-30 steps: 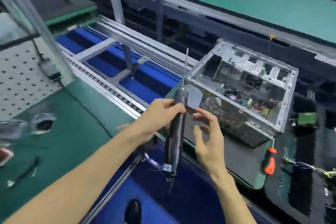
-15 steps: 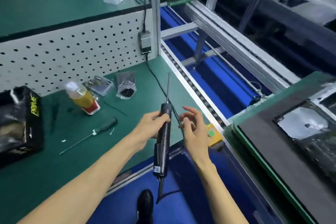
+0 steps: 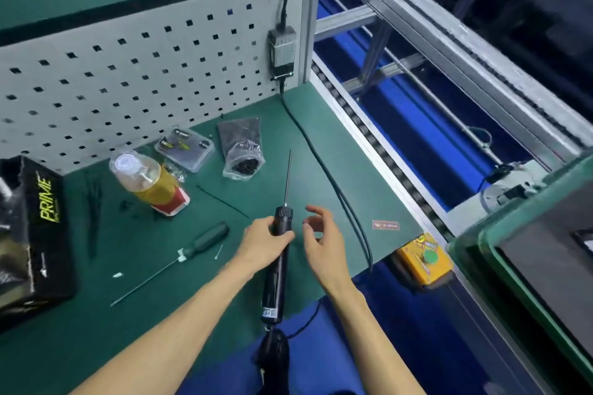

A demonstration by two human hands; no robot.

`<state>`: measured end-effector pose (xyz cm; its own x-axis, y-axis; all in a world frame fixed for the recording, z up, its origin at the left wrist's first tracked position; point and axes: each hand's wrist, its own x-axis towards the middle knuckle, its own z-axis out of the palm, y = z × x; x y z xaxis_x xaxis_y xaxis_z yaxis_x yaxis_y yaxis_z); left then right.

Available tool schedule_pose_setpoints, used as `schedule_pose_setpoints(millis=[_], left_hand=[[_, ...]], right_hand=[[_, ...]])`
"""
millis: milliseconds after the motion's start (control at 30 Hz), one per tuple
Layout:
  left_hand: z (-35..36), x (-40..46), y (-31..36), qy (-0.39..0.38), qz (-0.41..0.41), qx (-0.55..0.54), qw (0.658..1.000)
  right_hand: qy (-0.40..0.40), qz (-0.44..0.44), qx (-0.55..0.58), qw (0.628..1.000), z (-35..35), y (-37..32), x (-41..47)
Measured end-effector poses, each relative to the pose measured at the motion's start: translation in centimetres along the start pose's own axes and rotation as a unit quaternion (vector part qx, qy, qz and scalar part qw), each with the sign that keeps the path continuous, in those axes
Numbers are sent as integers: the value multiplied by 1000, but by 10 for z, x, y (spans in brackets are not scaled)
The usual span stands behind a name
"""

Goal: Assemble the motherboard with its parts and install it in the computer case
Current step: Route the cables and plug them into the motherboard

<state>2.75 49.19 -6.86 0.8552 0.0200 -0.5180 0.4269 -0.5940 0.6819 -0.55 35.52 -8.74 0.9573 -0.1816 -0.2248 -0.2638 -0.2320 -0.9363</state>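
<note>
At the far left I see a black box (image 3: 30,234) marked PRIME sitting on the green bench mat (image 3: 96,314); beside it a plastic bottle (image 3: 149,181) of amber liquid lies tilted under the white pegboard (image 3: 128,74); a hand screwdriver (image 3: 179,258) with a dark handle lies flat nearer me, its shaft pointing lower-left; behind it rest a clear packet (image 3: 185,147) and a bag of dark screws (image 3: 242,151). My left hand (image 3: 264,242) grips the black electric screwdriver (image 3: 277,266) near its collar, bit pointing up and away, body angled down toward me. Just beside it, not touching, my right hand (image 3: 322,242) hovers empty, its fingers spread and loosely curved. A black cable (image 3: 324,167) runs down the mat behind that hand; further right sit a yellow button box (image 3: 425,261) and the roller conveyor (image 3: 401,183). The motherboard and case I cannot make out; only a dark tray edge (image 3: 545,250) shows at far right.
</note>
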Motion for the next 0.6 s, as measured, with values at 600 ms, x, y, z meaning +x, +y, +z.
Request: schedule_pose_setpoints(millis=[600], left_hand=[[1, 33, 2, -2, 43, 233, 971]], right_hand=[[2, 66, -50, 997, 1, 17, 11]])
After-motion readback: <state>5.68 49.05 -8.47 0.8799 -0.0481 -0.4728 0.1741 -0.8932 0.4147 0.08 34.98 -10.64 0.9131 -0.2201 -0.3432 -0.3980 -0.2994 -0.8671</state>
